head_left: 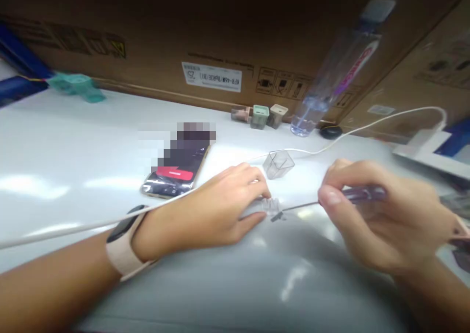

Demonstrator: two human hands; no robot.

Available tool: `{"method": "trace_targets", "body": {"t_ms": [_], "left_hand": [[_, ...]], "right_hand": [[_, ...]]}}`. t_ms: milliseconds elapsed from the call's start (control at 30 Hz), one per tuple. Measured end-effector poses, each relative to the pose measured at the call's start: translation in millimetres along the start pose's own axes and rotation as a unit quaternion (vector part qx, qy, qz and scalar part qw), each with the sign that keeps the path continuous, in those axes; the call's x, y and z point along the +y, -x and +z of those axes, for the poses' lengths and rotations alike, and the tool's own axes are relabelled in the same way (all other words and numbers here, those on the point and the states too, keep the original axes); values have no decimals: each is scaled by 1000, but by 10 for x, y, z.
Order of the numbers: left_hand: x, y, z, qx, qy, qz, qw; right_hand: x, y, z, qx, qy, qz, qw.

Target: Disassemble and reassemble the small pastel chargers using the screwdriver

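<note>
A small clear plastic piece (270,205) is pinched on the white tabletop by the thumb and fingers of my left hand (231,208). My right hand (382,215) grips a screwdriver (363,194) by its purplish see-through handle. Its thin metal shaft points left, with the tip at the clear piece; whether the two touch is hard to tell. A tiny dark grey part (278,216) lies by the tip. Just behind my left fingertips stands an open clear square container (279,164).
A phone (176,169) lies behind my left forearm, and a white cable (312,152) crosses the table. Against the cardboard box (154,73) are several small square cases (260,116) and a tall clear bottle (330,73). A teal object (77,84) sits far left.
</note>
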State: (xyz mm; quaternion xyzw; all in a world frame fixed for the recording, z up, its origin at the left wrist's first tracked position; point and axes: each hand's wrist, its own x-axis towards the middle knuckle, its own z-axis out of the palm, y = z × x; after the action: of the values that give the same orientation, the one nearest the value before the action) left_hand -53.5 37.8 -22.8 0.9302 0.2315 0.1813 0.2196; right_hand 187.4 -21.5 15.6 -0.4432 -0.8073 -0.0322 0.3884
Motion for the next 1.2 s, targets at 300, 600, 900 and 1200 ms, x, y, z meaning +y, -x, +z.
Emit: {"method": "trace_targets", "body": {"t_ms": [300, 600, 900, 1200], "left_hand": [[-3, -5, -3, -1, 4, 5, 1000], [-8, 0, 0, -3, 5, 2, 1000], [7, -1, -10, -4, 5, -2, 1000], [11, -11, -12, -1, 32, -4, 999]], "right_hand": [[7, -39, 21, -54, -32, -39, 997], [-14, -35, 10, -35, -69, -12, 997], [4, -61, 16, -48, -46, -33, 997], [11, -33, 24, -43, -32, -31, 998]]}}
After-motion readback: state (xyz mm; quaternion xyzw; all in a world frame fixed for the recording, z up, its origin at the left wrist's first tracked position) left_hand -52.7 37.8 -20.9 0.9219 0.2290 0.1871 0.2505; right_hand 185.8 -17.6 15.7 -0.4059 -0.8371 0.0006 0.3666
